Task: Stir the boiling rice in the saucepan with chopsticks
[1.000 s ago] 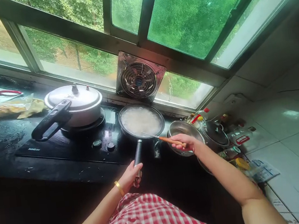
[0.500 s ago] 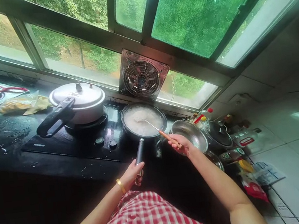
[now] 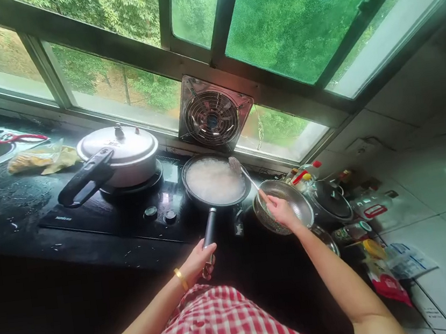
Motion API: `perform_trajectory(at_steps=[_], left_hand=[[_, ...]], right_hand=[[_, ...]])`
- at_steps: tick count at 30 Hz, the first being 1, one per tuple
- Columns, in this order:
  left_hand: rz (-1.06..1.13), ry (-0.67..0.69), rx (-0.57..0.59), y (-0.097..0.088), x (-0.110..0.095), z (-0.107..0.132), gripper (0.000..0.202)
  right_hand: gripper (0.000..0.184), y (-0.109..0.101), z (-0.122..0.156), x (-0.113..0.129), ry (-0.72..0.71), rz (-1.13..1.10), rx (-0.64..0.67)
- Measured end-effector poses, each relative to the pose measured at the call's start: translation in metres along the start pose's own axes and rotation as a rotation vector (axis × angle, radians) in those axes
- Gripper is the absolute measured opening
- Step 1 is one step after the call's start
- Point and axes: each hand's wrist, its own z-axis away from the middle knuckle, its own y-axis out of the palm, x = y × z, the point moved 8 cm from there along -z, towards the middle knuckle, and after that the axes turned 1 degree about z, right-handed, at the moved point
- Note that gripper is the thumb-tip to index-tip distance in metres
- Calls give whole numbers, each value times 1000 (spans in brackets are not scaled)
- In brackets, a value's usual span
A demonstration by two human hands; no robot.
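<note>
A black frying pan full of whitish bubbling food stands on the right burner of a black stove. My left hand, with a gold bangle on the wrist, is closed round the end of the pan's handle. My right hand grips a ladle with an orange handle. The ladle's metal bowl is lifted over the pan's far right rim. A metal mesh strainer sits just behind my right hand.
A silver pressure cooker with a long black handle stands on the left burner. A metal fan leans against the window. Pots, bottles and packets crowd the right. A crumpled plastic bag lies at far left.
The ladle went from above the pan's near rim into the food, then swept to the far right rim and rose. My right hand shifted right. My left hand stayed on the handle.
</note>
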Motion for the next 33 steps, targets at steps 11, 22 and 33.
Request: perform_trajectory(at_steps=[11,22,33], left_hand=[[-5,11,-14,1,-4,3,50],[6,26,-14,1,-4,4,50],[0,20,3,2,-3,5,48]], right_hand=[[23,41,-29,4,170,-243,242],[27,60,-54,56,27,-240,260],[34,49,-18,103,-351,267,249]])
